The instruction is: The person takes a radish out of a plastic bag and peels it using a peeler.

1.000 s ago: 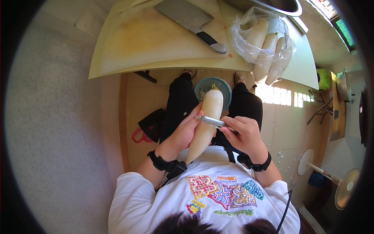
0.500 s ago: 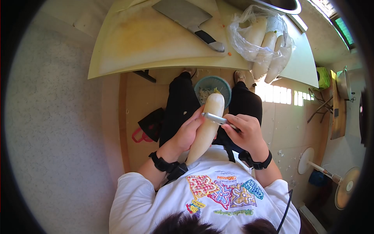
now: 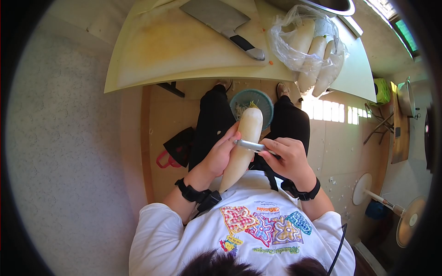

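Observation:
A long white radish (image 3: 249,126) with a small green stub at its top lies slanted in front of my body, its thin end by my shirt. Wrapped around its left side is my left hand (image 3: 221,154), partly hidden behind it. My right hand (image 3: 289,157) grips a silver peeler (image 3: 251,145), whose head rests across the middle of the radish. Below the radish's top, between my legs, a blue-green basin (image 3: 265,102) stands on the floor with pale peelings in it.
On the table (image 3: 184,77) ahead lie a cleaver (image 3: 225,26) on a cutting board (image 3: 152,46) and a plastic bag (image 3: 282,43) with several white radishes (image 3: 314,57). A pink-handled dark object (image 3: 177,147) is on the floor at left, a fan (image 3: 411,221) at right.
The peeler has slid down along the radish toward my body. The radish's top has shifted slightly left and my left hand still holds it.

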`<state>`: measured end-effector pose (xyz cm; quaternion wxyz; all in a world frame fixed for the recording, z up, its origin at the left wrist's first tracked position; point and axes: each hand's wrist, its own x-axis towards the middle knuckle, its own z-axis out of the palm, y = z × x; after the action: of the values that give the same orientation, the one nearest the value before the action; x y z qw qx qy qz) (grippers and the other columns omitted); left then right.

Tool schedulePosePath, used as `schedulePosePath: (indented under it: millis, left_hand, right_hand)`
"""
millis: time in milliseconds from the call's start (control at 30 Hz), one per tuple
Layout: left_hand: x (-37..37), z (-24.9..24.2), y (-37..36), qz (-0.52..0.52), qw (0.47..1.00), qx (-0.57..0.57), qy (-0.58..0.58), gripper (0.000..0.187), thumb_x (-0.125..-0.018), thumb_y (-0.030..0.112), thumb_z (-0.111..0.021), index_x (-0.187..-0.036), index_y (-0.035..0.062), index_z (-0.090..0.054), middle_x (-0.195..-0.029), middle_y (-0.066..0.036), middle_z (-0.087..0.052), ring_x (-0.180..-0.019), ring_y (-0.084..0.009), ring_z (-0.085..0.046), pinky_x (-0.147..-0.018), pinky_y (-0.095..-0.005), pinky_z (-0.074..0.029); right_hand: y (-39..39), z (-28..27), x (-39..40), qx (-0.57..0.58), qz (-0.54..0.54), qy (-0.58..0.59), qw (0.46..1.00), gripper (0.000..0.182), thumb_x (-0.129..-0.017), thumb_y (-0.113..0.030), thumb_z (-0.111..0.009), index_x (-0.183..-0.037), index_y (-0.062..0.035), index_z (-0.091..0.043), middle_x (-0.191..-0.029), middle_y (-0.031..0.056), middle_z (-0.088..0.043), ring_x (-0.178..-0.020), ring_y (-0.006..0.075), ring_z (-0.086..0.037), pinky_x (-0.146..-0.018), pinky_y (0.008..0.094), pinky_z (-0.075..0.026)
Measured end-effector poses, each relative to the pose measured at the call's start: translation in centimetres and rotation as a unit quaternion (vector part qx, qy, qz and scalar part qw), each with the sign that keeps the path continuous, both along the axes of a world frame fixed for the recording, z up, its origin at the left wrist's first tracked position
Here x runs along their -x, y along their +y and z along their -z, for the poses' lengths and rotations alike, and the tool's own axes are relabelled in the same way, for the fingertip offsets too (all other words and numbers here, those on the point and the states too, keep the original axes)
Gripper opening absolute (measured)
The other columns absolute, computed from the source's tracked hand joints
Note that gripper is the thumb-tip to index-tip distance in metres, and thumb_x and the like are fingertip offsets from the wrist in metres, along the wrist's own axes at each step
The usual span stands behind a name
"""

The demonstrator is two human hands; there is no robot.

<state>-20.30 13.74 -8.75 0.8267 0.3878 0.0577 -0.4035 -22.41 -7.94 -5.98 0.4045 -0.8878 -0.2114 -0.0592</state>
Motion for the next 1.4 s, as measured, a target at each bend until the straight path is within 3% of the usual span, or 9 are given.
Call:
schedulePosePath:
  millis: [267, 500, 600, 700, 867, 900, 1033, 1200, 1400]
  left_hand:
    - [0.8, 0.7, -0.1, -0.001, 1.000, 0.010, 0.008, 0.044, -0.106, 0.037, -0.035, -0.146, 0.0188, -0.033, -0.111, -0.010, -0.062, -0.080, -0.0213, -0.066, -0.058, -0.0336, -0.058]
    - [0.5, 0.0, -0.1, -0.008, 1.000, -0.012, 0.013, 0.046, -0.105, 0.041, -0.036, -0.146, 0.0187, -0.032, -0.110, -0.010, -0.061, -0.080, -0.0217, -0.066, -0.057, -0.0332, -0.057]
    - [0.6, 0.2, 0.0, 0.010, 1.000, -0.009, 0.015, 0.049, -0.105, 0.043, -0.037, -0.147, 0.0186, -0.031, -0.110, -0.010, -0.061, -0.080, -0.0220, -0.066, -0.057, -0.0333, -0.057]
    - [0.5, -0.3, 0.1, 0.020, 1.000, -0.011, 0.010, 0.052, -0.103, 0.047, -0.039, -0.146, 0.0187, -0.032, -0.110, -0.011, -0.060, -0.080, -0.0219, -0.066, -0.057, -0.0334, -0.057]
    - [-0.3, -0.3, 0.4, -0.036, 0.997, 0.024, -0.060, 0.066, -0.094, 0.050, -0.059, -0.138, 0.0050, -0.039, -0.111, -0.014, -0.060, -0.079, -0.0236, -0.066, -0.057, -0.0350, -0.057]
    - [-0.6, -0.5, 0.6, -0.050, 0.996, 0.054, -0.051, 0.058, -0.093, 0.038, -0.065, -0.132, 0.0001, -0.044, -0.113, -0.015, -0.060, -0.081, -0.0205, -0.067, -0.060, -0.0340, -0.058]
    - [-1.6, -1.9, 0.6, -0.060, 0.995, 0.012, -0.085, 0.061, -0.091, 0.038, -0.067, -0.133, -0.0001, -0.045, -0.108, -0.015, -0.062, -0.079, -0.0209, -0.067, -0.062, -0.0338, -0.058]
    - [-1.8, -1.4, 0.1, -0.008, 0.995, 0.063, -0.076, 0.069, -0.085, 0.036, -0.072, -0.137, 0.0013, -0.042, -0.089, -0.016, -0.065, -0.076, -0.0220, -0.068, -0.064, -0.0341, -0.057]
    - [-1.6, -1.8, -0.5, 0.006, 0.995, 0.073, -0.074, 0.070, -0.086, 0.038, -0.072, -0.139, 0.0029, -0.042, -0.087, -0.015, -0.065, -0.073, -0.0220, -0.068, -0.064, -0.0328, -0.057]
  right_hand:
    - [-0.6, 0.6, -0.9, 0.005, 0.054, -0.006, 0.999, 0.016, -0.082, -0.018, -0.075, -0.094, -0.0086, -0.071, -0.065, 0.0062, -0.060, -0.054, 0.0226, -0.059, -0.049, 0.0327, -0.045]
    - [-0.3, 1.0, -1.2, -0.002, 0.072, -0.024, 0.997, 0.015, -0.083, -0.018, -0.075, -0.093, -0.0083, -0.070, -0.064, 0.0065, -0.059, -0.053, 0.0231, -0.058, -0.049, 0.0330, -0.044]
    - [-0.8, 1.0, -1.8, 0.031, 0.140, -0.018, 0.990, 0.014, -0.084, -0.016, -0.074, -0.093, -0.0062, -0.070, -0.063, 0.0079, -0.058, -0.052, 0.0232, -0.057, -0.049, 0.0325, -0.043]
    - [-1.2, 1.2, -2.0, -0.036, 0.201, 0.006, 0.979, 0.012, -0.087, -0.012, -0.072, -0.094, -0.0028, -0.069, -0.066, 0.0103, -0.060, -0.053, 0.0223, -0.055, -0.051, 0.0302, -0.043]
    - [-1.1, 0.7, -1.5, -0.074, 0.209, 0.048, 0.974, 0.014, -0.088, -0.011, -0.071, -0.098, -0.0005, -0.069, -0.067, 0.0105, -0.060, -0.055, 0.0192, -0.053, -0.053, 0.0286, -0.043]
    - [-1.0, 0.7, -1.4, -0.086, 0.210, 0.069, 0.972, 0.015, -0.089, -0.010, -0.070, -0.099, 0.0004, -0.068, -0.067, 0.0105, -0.059, -0.056, 0.0181, -0.052, -0.054, 0.0281, -0.042]
    - [-0.9, 0.9, -1.3, -0.101, 0.210, 0.084, 0.969, 0.015, -0.090, -0.010, -0.069, -0.100, 0.0019, -0.068, -0.067, 0.0099, -0.058, -0.056, 0.0150, -0.050, -0.054, 0.0270, -0.041]
    - [-0.3, 1.4, -0.8, -0.213, 0.169, 0.164, 0.948, 0.015, -0.093, -0.010, -0.066, -0.102, 0.0025, -0.066, -0.068, 0.0090, -0.058, -0.057, 0.0121, -0.049, -0.054, 0.0255, -0.040]
    - [0.2, 1.0, -0.5, -0.184, 0.167, 0.148, 0.957, 0.013, -0.095, -0.008, -0.063, -0.102, 0.0028, -0.066, -0.069, 0.0059, -0.058, -0.061, 0.0075, -0.050, -0.056, 0.0234, -0.042]
